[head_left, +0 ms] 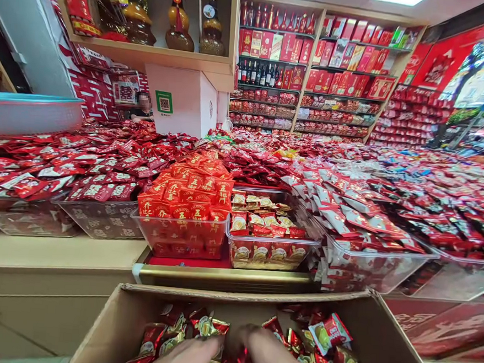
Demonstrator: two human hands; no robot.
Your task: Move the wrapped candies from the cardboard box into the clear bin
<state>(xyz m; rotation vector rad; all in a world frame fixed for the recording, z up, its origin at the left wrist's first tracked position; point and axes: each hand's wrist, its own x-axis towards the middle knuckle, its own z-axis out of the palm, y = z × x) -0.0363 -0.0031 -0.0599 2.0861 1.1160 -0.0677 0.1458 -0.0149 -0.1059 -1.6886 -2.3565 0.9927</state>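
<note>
An open cardboard box [299,311] stands at the bottom of the head view, with individually wrapped sweets in red and gold packets [172,340] lying inside. My left hand [190,359] reaches into it among the packets; its thumb side shows, while the other fingers are hidden below. Beside it, my right hand [269,356] is also down in the box, its fingers smeared by motion. Something shiny and red [242,356] shows at the right fingers, but whether it is gripped is unclear. One red packet with a green fruit picture [331,334] rests at the right.
Beyond the box, a clear bin [272,251] holds similar packets, next to a clear bin of orange-red packets [182,235]. More heaped bins [377,263] line both sides. A blue-rimmed basket [27,114] sits at left. Shelves [312,65] stand behind; a person [141,108] is at the back.
</note>
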